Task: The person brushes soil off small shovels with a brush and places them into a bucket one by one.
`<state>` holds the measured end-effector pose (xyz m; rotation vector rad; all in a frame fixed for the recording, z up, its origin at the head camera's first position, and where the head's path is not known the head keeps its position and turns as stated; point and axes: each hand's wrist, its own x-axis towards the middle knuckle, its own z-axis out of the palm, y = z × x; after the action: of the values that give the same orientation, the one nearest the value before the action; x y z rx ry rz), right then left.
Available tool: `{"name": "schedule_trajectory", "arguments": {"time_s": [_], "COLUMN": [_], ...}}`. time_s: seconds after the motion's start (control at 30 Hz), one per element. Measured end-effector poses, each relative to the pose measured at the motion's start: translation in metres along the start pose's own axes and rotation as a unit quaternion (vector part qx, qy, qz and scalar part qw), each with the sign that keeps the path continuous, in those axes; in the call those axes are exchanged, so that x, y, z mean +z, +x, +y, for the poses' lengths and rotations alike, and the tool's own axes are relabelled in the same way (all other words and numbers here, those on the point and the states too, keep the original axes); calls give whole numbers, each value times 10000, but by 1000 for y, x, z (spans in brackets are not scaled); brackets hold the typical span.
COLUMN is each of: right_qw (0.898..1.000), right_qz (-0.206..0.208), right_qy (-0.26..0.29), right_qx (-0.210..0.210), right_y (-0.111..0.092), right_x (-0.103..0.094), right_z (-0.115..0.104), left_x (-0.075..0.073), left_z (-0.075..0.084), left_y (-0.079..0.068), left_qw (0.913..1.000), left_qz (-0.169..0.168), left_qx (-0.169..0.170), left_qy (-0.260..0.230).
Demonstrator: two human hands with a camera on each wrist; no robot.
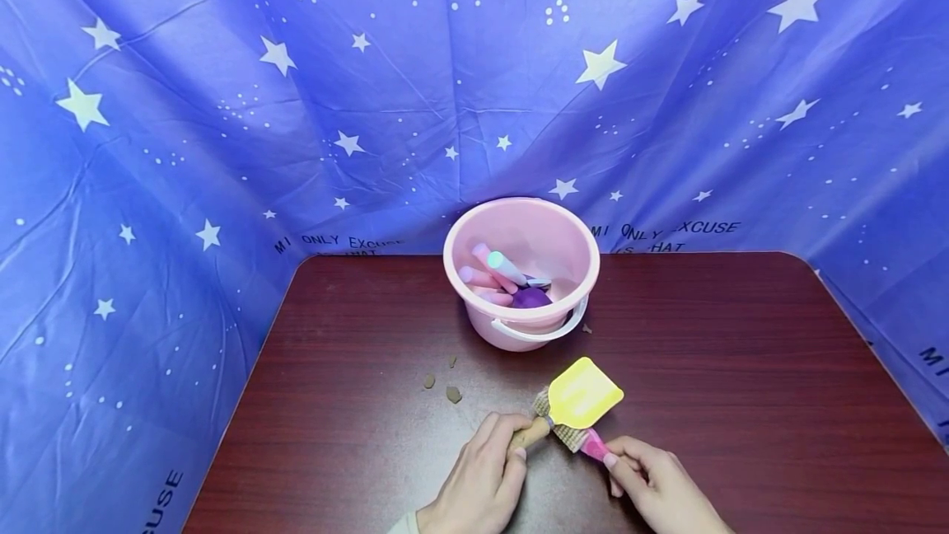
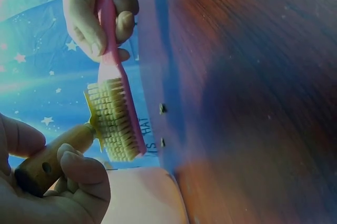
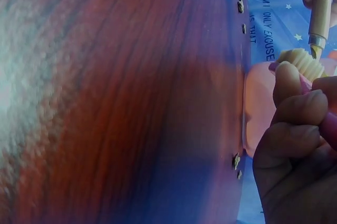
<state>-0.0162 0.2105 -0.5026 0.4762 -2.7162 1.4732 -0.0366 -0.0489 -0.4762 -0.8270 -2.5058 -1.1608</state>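
My left hand [image 1: 482,468] grips the wooden handle [image 2: 55,158] of a small shovel whose yellow blade [image 1: 586,394] points away to the upper right. In my right hand [image 1: 656,480] is a pink-handled brush [image 1: 593,445], held by its handle. Its pale, thick bristles [image 2: 113,118] face the shovel and meet the back of the blade, which hides part of them in the head view. Both tools are held up over the table, as the left wrist view shows. The right wrist view has the fingers [image 3: 300,108] curled round the brush handle.
A pink bucket [image 1: 511,321] with a white handle stands at the back middle, with several pastel-handled tools and a purple piece [image 1: 530,297] inside. Small brown bits [image 1: 454,395] lie on the dark red table [image 1: 334,402] left of the hands. A starry blue cloth [image 1: 415,89] hangs behind.
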Motion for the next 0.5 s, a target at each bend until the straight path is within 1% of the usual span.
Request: {"name": "schedule_trajectory", "arguments": {"time_s": [0.1,0.3,0.5], "right_qw": [9999,9985,9958], "right_qz": [58,208,457], "right_qy": [-35,-76,-169], "right_qx": [99,491,777], "right_y": [0,0,-1], "right_x": [-1,-3,-6], "right_z": [1,2,6], "left_x": [-1,-3,-5], "left_z": [-1,-3,-4], "left_y": [0,1,-1], "left_qw": [10000,9999,9998], "left_qz": [-22,-91,-193], "left_qx": [35,73,75], "left_qy": [-18,-28,-51]}}
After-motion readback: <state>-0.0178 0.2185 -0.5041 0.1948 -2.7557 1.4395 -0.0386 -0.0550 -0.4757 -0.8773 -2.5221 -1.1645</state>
